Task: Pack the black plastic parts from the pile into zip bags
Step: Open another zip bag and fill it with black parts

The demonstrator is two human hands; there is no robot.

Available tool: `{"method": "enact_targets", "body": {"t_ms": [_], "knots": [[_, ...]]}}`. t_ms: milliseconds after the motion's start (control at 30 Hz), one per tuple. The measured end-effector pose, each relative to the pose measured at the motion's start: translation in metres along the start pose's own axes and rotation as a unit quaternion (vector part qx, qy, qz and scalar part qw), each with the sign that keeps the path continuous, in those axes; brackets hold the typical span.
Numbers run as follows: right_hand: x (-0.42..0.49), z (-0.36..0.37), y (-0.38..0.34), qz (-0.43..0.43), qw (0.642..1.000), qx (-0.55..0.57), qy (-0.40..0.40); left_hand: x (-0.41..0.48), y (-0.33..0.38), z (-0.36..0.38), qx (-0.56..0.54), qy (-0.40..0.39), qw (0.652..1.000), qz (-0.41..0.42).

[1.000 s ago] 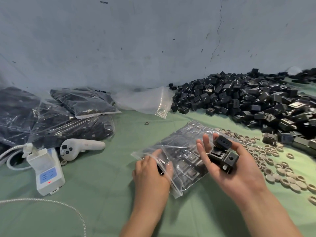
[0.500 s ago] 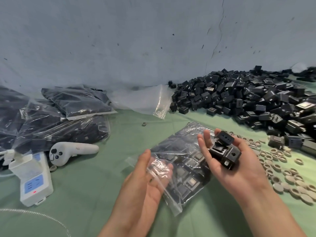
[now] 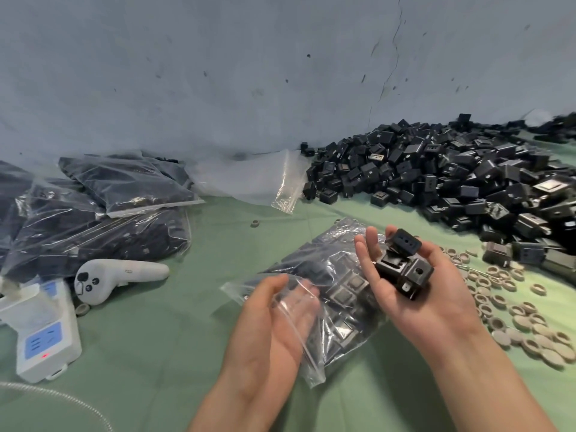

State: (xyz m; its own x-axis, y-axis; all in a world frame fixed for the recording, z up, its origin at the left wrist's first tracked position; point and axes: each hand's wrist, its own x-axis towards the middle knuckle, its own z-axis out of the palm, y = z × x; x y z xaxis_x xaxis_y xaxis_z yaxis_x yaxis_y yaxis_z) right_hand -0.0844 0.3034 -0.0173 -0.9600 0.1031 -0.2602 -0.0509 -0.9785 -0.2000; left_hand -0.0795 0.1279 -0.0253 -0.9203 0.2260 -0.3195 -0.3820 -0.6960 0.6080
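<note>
Step in hand is judged to be loading: a handful of black plastic parts (image 3: 403,271) is held ready for the zip bag (image 3: 339,294), which lies flat on the green table cover (image 3: 156,353) close to the person and is already partly filled. Right hand (image 3: 417,300) sits palm up over the far half of the bag, fingers and thumb curled loosely round the parts. These are several blocks stacked unevenly, with one tilted on top. Left hand (image 3: 271,319) is at the mouth of the bag, its fingers (image 3: 299,300) straight and slipped under the upper film, lifting it so that the mouth gapes; it grips nothing. Pile (image 3: 452,182) lies well apart at the right rear against the wall and is large, while filled bags (image 3: 103,219) are stacked at the left. The task as a whole is therefore judged far from complete. Next move calls for bringing the right hand across to the mouth and tipping the palm so that the parts slide in beneath the lifted film. The left hand should hold the opening wide. The top block sits loose and may roll off among the tan rings (image 3: 514,313) near the bag.
</note>
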Motion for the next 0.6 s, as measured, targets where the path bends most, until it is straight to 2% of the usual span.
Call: {"method": "enact_targets", "body": {"t_ms": [133, 233, 300, 367, 400, 467, 500, 533, 600], "knots": [[-0.009, 0.001, 0.001, 0.022, 0.999, 0.003, -0.029, -0.002, 0.002, 0.0, 0.004, -0.004, 1.0, -0.003], [-0.014, -0.001, 0.0, 0.066, 0.996, 0.009, -0.063, -0.008, 0.005, -0.008, -0.007, 0.007, 1.0, 0.026], [-0.016, -0.003, 0.0, 0.087, 0.994, -0.003, -0.07, -0.012, 0.007, -0.016, -0.007, 0.052, 0.997, 0.058], [-0.018, -0.004, 0.002, 0.102, 0.992, -0.027, -0.075, -0.015, 0.008, -0.023, 0.058, 0.121, 0.984, 0.115], [-0.019, -0.005, 0.004, 0.109, 0.99, -0.044, -0.078, -0.016, 0.007, -0.028, 0.139, 0.167, 0.963, 0.159], [-0.023, -0.006, 0.009, 0.114, 0.986, -0.084, -0.084, -0.019, 0.003, -0.029, 0.308, 0.247, 0.879, 0.268], [-0.025, -0.006, 0.012, 0.109, 0.984, -0.107, -0.087, -0.023, 0.002, -0.027, 0.348, 0.24, 0.846, 0.326], [-0.028, -0.006, 0.015, 0.099, 0.982, -0.135, -0.091, -0.027, -0.001, -0.023, 0.368, 0.209, 0.829, 0.367], [-0.034, -0.005, 0.021, 0.069, 0.971, -0.21, -0.096, -0.034, -0.007, -0.016, 0.383, 0.134, 0.831, 0.38]]}}
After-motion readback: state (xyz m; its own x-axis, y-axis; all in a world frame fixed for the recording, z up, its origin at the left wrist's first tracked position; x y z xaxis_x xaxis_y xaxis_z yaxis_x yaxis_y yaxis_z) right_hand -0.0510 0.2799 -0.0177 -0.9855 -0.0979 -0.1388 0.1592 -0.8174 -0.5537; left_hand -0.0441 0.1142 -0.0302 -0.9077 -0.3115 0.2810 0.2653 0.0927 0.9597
